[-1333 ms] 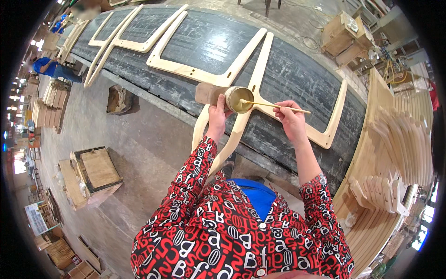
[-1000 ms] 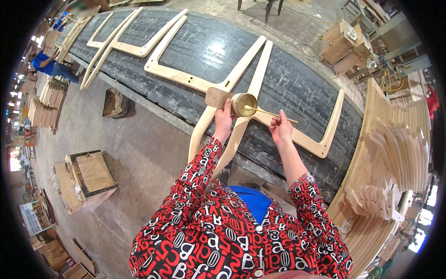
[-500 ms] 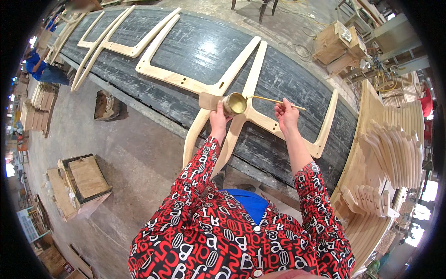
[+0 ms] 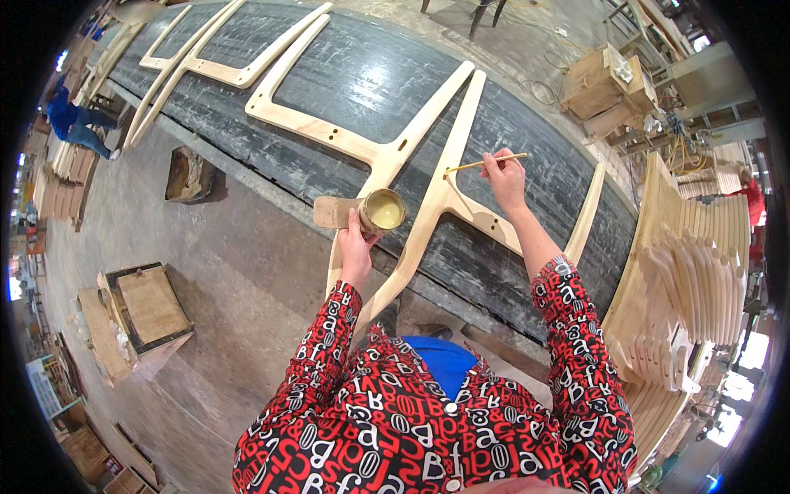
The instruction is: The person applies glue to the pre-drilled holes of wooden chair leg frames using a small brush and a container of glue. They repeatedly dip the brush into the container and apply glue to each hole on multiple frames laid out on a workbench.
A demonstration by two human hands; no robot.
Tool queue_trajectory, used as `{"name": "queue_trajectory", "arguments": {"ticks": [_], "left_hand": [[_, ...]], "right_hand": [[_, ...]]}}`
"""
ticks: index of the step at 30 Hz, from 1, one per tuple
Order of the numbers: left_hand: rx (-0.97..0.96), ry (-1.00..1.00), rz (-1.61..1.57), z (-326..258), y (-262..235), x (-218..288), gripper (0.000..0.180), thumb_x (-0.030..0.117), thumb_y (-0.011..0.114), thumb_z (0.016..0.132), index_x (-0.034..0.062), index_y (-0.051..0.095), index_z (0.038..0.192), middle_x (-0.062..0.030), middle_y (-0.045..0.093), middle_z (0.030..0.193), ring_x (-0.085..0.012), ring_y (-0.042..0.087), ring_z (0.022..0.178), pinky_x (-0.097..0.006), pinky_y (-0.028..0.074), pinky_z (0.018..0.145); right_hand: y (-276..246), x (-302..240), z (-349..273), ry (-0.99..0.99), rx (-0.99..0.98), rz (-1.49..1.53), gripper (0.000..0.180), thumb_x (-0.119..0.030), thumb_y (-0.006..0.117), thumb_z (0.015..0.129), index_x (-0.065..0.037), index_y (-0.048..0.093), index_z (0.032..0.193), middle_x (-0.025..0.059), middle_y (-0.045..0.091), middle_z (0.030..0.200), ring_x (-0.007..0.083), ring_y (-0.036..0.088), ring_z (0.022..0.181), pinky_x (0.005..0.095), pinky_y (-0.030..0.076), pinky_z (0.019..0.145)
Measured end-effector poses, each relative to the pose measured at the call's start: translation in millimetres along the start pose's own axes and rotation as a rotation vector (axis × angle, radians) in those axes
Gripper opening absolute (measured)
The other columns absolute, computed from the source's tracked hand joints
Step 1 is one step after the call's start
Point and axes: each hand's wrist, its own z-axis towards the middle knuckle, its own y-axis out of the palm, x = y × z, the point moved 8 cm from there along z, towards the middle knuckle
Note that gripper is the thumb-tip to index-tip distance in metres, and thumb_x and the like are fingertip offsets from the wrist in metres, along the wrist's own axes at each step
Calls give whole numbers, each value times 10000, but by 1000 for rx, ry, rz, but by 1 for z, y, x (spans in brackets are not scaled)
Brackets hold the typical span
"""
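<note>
The left hand (image 4: 355, 247) is closed around a small round pot of yellowish glue (image 4: 383, 211), holding it upright just above the near edge of the workbench (image 4: 527, 156). A flat wooden block (image 4: 333, 212) projects to the left of the pot; whether it is fixed to the pot or only held against it cannot be determined. The fingers of this hand are hidden behind the pot.

The right hand (image 4: 504, 177) is pinched shut on a thin wooden stick (image 4: 485, 164). The stick points left, and its tip lies at or just above the far arm of the pale wooden frame part (image 4: 428, 218); contact cannot be confirmed. The two hands are apart, with the frame part between them.

Compared with half a second ago, the stick has left the pot, where its tip was over the rim, and the right hand has moved away to the right. The pot has stayed in about the same place.

The frame part lies flat on the dark workbench, and its near leg overhangs the bench edge toward the person. A second frame part (image 4: 313, 123) lies to its left. Stacked curved wooden parts (image 4: 691, 272) stand at the right, partly cut off by the picture rim. Wooden crates (image 4: 140, 309) sit on the floor at the near left. A person in blue (image 4: 74, 123) is at the far left, too small to detail.
</note>
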Motion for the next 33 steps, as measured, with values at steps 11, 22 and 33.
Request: {"name": "queue_trajectory", "arguments": {"ticks": [11,22,33], "left_hand": [[11,-41,15,-9,-9,-1,427,389,421,957,2,513,1114,-98,585,1054,-189,602,932,-358,554,739],[-5,-48,9,-22,6,3,381,352,412,967,26,474,1154,-94,574,1063,-182,604,915,-335,561,710],[-44,-60,52,-26,17,-10,398,369,440,954,9,517,1106,-92,582,1047,-182,600,925,-354,556,736]], "right_hand": [[55,-33,3,-247,-288,-416,217,-171,575,843,-1,490,739,194,525,608,345,563,597,392,432,551],[61,-31,15,-172,-341,-371,242,-207,590,853,-9,491,753,191,540,627,366,550,609,412,436,562],[69,-53,17,-615,-723,-520,98,-124,590,802,-44,545,838,150,582,848,347,581,823,438,466,692]]}}
